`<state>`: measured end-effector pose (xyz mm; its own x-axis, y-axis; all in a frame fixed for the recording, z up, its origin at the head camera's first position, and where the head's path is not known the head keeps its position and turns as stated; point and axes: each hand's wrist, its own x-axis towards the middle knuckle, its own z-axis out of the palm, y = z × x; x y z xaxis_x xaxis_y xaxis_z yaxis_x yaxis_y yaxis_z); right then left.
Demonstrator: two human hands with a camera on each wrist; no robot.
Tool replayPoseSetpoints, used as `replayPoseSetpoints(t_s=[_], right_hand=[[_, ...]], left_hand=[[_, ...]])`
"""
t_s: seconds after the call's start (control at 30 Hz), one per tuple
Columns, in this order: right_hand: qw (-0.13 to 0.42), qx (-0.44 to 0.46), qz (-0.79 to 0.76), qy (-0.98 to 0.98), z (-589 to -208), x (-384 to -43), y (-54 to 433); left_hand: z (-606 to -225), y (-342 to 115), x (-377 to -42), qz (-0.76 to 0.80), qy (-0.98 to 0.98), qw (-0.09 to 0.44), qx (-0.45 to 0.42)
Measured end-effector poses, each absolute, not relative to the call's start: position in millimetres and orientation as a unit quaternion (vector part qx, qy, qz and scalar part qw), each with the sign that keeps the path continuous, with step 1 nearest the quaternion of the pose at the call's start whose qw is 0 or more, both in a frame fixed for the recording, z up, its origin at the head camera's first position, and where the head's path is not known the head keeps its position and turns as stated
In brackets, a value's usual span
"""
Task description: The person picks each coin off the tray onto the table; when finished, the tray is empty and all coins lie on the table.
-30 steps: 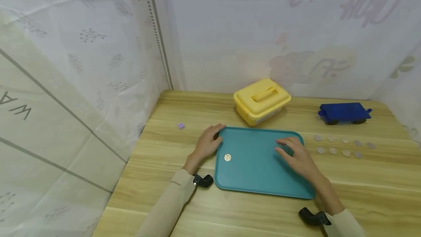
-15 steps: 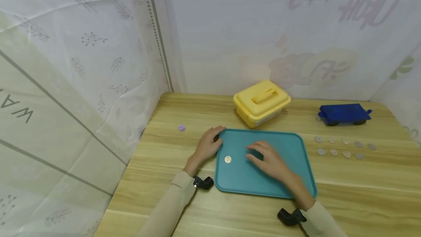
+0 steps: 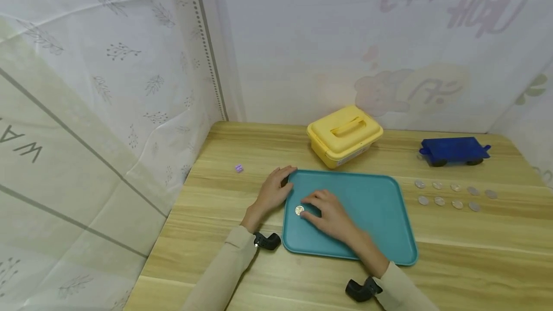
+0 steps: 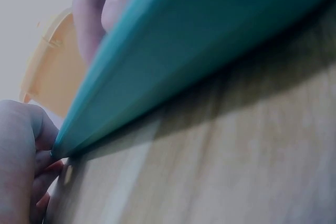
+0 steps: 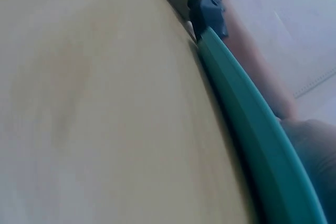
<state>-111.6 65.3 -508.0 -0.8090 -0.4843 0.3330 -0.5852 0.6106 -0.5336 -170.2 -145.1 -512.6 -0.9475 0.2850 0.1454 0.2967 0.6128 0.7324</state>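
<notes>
A teal tray (image 3: 358, 215) lies flat on the wooden table. At its left edge my left hand (image 3: 271, 190) holds the rim; the left wrist view has its curled fingers (image 4: 44, 184) against the tray's corner. A round gold-and-silver coin (image 3: 299, 210) lies on the tray's left part. Over the tray is my right hand (image 3: 330, 215), thumb and index finger spread apart. Its thumb tip is right beside the coin; whether they touch I cannot tell. The right wrist view mostly shows table and the tray's side (image 5: 252, 124), with part of the right hand hidden.
Behind the tray stands a yellow lidded box (image 3: 344, 136) with a handle. Several coins (image 3: 439, 201) lie in two rows to the right of the tray. A blue wheeled toy wagon (image 3: 453, 150) sits at the back right, and a small purple piece (image 3: 239, 168) lies at the left.
My right hand has moved left across the tray, from its right side to the coin. The left hand has stayed at the tray's edge, and the coin has not shifted.
</notes>
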Motion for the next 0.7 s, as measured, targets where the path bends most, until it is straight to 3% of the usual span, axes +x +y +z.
replayPoseSetpoints(t_s=[0.23,0.5,0.7], right_hand=[[0.100,0.299,0.307,-0.898,-510.6,-109.2,56.5],[0.071,0.282,0.333,-0.897,-511.5,-110.2,55.5],[0.116,0.338,0.332,-0.873,-516.9,-111.9,56.5]], left_hand=[[-511.5,-143.7,-170.0,-0.414,-0.896,0.005,-0.161],[-512.3,-142.9,-172.0,-0.405,-0.899,0.011,-0.168],[-512.5,-144.3,-171.3,-0.409,-0.896,0.013,-0.172]])
